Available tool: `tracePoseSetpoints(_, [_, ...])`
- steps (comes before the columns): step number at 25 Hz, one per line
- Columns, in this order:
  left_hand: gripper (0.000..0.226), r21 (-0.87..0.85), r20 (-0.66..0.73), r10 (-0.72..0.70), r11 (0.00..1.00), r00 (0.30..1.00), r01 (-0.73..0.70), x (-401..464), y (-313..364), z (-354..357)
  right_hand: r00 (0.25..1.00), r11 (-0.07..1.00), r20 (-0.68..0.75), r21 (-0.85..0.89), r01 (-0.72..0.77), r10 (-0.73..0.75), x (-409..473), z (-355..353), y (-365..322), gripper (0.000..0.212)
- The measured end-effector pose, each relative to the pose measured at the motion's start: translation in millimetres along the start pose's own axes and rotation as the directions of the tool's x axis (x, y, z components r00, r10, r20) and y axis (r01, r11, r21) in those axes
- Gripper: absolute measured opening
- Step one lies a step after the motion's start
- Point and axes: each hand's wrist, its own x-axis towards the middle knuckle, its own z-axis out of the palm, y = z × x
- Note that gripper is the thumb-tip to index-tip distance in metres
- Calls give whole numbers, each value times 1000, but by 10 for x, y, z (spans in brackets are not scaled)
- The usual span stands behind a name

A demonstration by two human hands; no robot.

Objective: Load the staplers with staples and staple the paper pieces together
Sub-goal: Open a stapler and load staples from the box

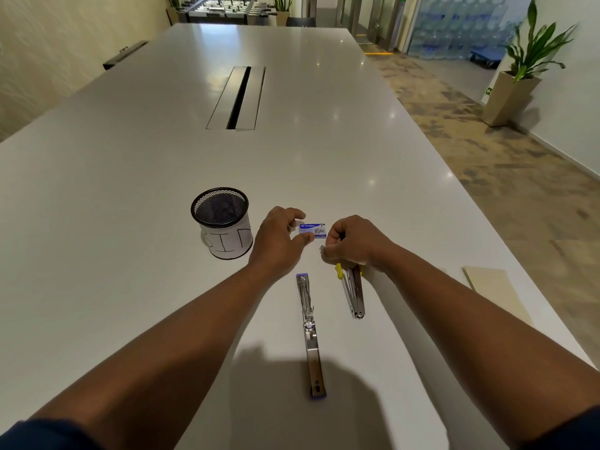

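Status: loading stage, nothing stapled yet.

Left hand (279, 235) pinches the near-left end of the Kangaro staple box (312, 229), thumb and forefinger on it; the box sits on the white table (130, 177). Right hand (352, 241) is clenched just right of the box, with something small and pale at the fingertips, probably a staple strip, can't confirm. The yellow stapler (353, 292) lies hinged open directly under and behind that fist. The blue stapler (310, 332) is laid fully open flat, near side of both hands, untouched; can't tell if its channel is filled. Paper pieces (493, 287) lie well right of the right wrist, unjoined. The mesh cup labelled BIN (224, 227) is just left of the left hand.

Left: finish loading, close both, staple paper.
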Motion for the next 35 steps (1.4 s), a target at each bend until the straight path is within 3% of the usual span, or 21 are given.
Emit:
tracePoseSetpoints(4, [19,-7,-51,2,1000,999,-3,-24,21,-9,1000,1000,-5,13,13,-13,12,6,3,11])
tracePoseSetpoints(8, [6,-168,-64,-67,984,996,55,-75,85,-73,991,994,-110,60,89,-82,-21,28,-63,17])
tracePoseSetpoints(15, [8,-473,102,-93,872,990,131,-382,131,-185,939,964,-241,-158,212,-246,-317,149,-230,13])
tracePoseSetpoints(19, [15,-621,190,-104,758,976,201,-587,128,-254,908,923,-237,-262,284,-346,-514,246,-287,7])
tracePoseSetpoints(23, [9,-699,269,-100,664,958,265,-776,196,-369,866,899,-265,-241,366,-424,-715,388,-263,11])
tracePoseSetpoints(29, [8,-654,215,-134,716,967,244,-943,307,-433,826,917,-404,-115,381,-394,-1133,567,-218,13])
tracePoseSetpoints(33, [9,-564,175,-128,800,976,207,-1006,308,-464,885,949,-390,75,305,-254,-1439,813,-133,16])
tracePoseSetpoints(35, [9,-527,170,-118,828,978,191,-1033,304,-468,889,951,-373,47,305,-266,-1517,915,-73,18])
